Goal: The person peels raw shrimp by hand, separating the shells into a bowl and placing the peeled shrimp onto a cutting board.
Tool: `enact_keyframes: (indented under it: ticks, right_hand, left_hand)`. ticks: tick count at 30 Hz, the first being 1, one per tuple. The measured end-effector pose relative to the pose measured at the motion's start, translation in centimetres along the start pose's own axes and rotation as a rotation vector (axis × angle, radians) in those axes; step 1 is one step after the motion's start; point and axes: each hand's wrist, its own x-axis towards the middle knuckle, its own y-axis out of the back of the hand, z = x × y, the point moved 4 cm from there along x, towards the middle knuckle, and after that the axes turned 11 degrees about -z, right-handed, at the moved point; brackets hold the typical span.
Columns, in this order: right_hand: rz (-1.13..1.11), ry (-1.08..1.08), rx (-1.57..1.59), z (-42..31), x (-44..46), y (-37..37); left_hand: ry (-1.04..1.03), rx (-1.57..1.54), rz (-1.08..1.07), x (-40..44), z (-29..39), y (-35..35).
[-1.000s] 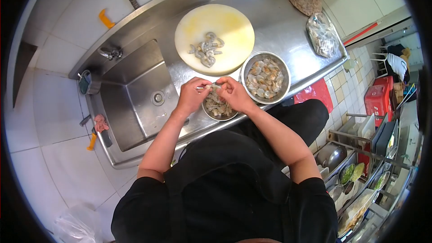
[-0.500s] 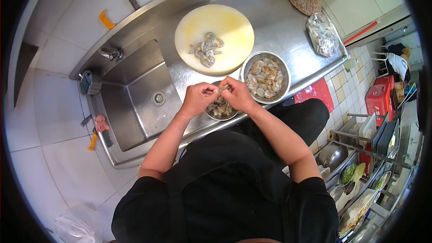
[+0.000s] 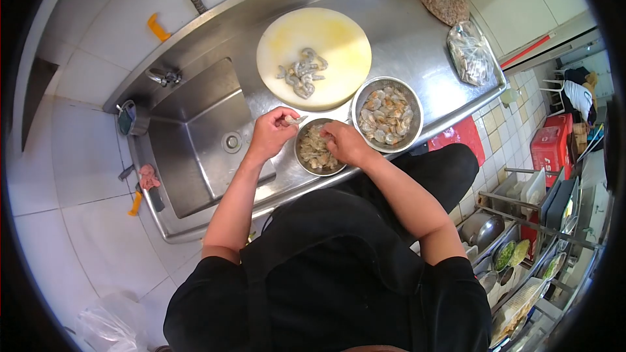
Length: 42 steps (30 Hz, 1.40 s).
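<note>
- You hold a pale, translucent grey shrimp (image 3: 297, 120) in your left hand (image 3: 272, 133).
- Your shrimp pile (image 3: 303, 73) is blue-grey with darker bands, on a round cream board (image 3: 313, 32) tinged yellow in patches.
- Your smaller bowl's pieces (image 3: 314, 151) are dull beige-grey; your larger bowl's pieces (image 3: 386, 115) mix grey, tan and orange-brown.
- You wear a plain black top (image 3: 326, 280).
- Your sink (image 3: 199, 130) is silver-grey.
- Around you: white wall tiles (image 3: 91, 156) with grey joint lines, a pink cloth (image 3: 149, 176), a red crate (image 3: 551, 145), a yellow-orange handle (image 3: 156, 28).
</note>
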Motion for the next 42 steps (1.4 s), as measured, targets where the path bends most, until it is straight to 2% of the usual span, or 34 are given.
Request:
enact_keyframes:
  ticks: [1, 2, 3, 4, 6, 10, 12, 15, 17, 19, 21, 22, 24, 25, 26, 28, 29, 31, 33, 34, 36, 40, 42]
  right_hand:
    - [-0.001, -0.001, 0.0, -0.5, 0.1, 0.4]
    - [-0.059, -0.09, 0.153, -0.6, 0.1, 0.6]
    - [-0.115, -0.181, 0.307, -0.9, 0.2, 0.6]
    - [-0.113, -0.184, 0.31, -0.9, 0.5, 0.3]
    - [0.01, -0.209, 0.917, -0.9, 1.0, -0.1]
    - [0.113, -0.203, 0.963, -0.9, 1.4, 0.1]
    - [0.16, -0.18, 0.787, -0.3, 1.5, 0.2]
    - [0.152, -0.201, 0.684, 0.5, 1.2, 0.8]
    - [0.206, -0.181, 0.614, 1.2, 1.2, 1.4]
    - [0.259, -0.161, 0.543, 1.2, 0.9, 2.0]
    - [0.112, -0.199, 0.223, 0.6, 0.5, 1.9]
    - [0.114, -0.199, 0.222, 1.2, 0.1, 1.2]
    - [-0.063, -0.05, -0.175, 0.9, -0.3, -0.8]
    - [-0.139, -0.146, -0.161, 1.3, -0.5, -1.3]
    - [-0.14, -0.15, -0.163, 1.5, -0.6, -1.5]
    - [-0.006, -0.198, -0.108, 1.0, -0.8, 0.1]
    - [-0.009, -0.2, -0.112, 0.9, -0.6, 1.0]
    - [0.129, -0.387, -0.21, 2.5, -0.2, 4.0]
    - [0.115, -0.642, -0.231, 6.1, -0.3, 6.1]
    - [0.122, -0.644, -0.232, 7.7, -0.6, 6.8]
    - [-0.001, -0.807, -0.277, 10.6, -1.7, 6.6]
    - [-0.017, -0.826, -0.355, 12.3, -2.1, 5.1]
    - [-0.084, -0.853, -0.313, 12.8, -1.7, 4.7]
  left_hand:
    - [0.007, 0.069, 0.0, 0.1, -0.3, -0.1]
    - [0.008, 0.069, -0.001, 0.2, -0.6, -0.2]
    - [-0.042, 0.177, 0.021, 0.1, 0.1, -0.8]
    - [-0.092, 0.286, 0.042, 0.1, 0.8, -1.4]
    - [-0.131, 0.372, 0.049, 0.2, 2.0, -2.6]
    - [-0.228, 0.488, 0.051, 0.5, 2.4, -4.6]
    - [-0.214, 0.513, 0.047, 0.4, 2.6, -5.2]
    - [-0.165, 0.515, 0.027, 0.5, 2.5, -5.2]
    - [-0.018, 0.134, -0.009, 0.8, -0.3, -4.0]
    - [0.014, 0.089, -0.022, 0.5, 0.9, -3.2]
    - [0.05, 0.072, -0.024, 0.3, 1.7, -2.6]
    - [0.048, 0.073, -0.026, 0.6, 1.4, -2.2]
    - [-0.018, 0.045, 0.029, 1.3, 1.2, -1.3]
    - [-0.018, 0.078, 0.051, 1.7, 1.4, -0.8]
    - [-0.018, 0.074, 0.049, 2.5, 1.5, -0.4]
    - [-0.093, 0.082, 0.129, 4.4, 2.0, 0.9]
    - [-0.094, 0.076, 0.129, 5.7, 2.2, 1.4]
    - [-0.147, 0.282, 0.199, 7.5, 3.6, 2.3]
    - [-0.15, 0.388, 0.276, 7.8, 4.5, 2.2]
    - [-0.15, 0.497, 0.352, 8.0, 5.0, 2.2]
    - [-0.134, 0.466, 0.31, 8.1, 4.4, 1.9]
    - [-0.074, 0.3, 0.229, 7.0, 2.0, 1.2]
    - [-0.044, 0.324, 0.261, 5.8, 1.0, 1.3]
